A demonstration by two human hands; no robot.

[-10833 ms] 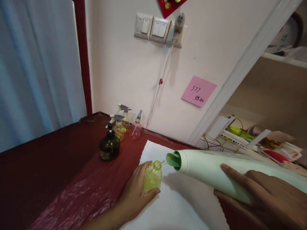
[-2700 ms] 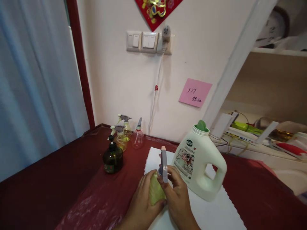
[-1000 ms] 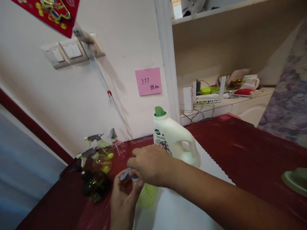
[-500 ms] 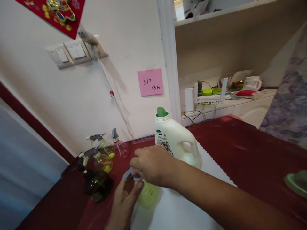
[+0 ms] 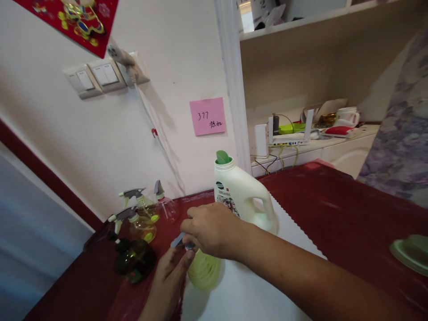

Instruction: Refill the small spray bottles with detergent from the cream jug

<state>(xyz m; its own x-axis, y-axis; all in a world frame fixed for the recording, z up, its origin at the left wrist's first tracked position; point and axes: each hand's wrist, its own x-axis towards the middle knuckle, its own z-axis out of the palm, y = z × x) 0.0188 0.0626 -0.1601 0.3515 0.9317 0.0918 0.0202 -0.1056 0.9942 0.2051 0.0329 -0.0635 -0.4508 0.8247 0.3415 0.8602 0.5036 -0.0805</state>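
In the head view, our right hand [image 5: 214, 232] is closed and pinches a grey spray head [image 5: 178, 240] from above. Our left hand [image 5: 166, 285] comes up under it with open fingers, but we cannot tell if they really grip it. Just below the hands, a yellow-green plastic bottle [image 5: 203, 269] is on a white paper sheet [image 5: 244, 298], near a detergent jug [image 5: 239, 196]. To work well, we should hold the spray head straight above the bottle neck.

Smooth plastic jug [image 5: 242, 196], glossy plastic tablecloth [image 5: 317, 200]
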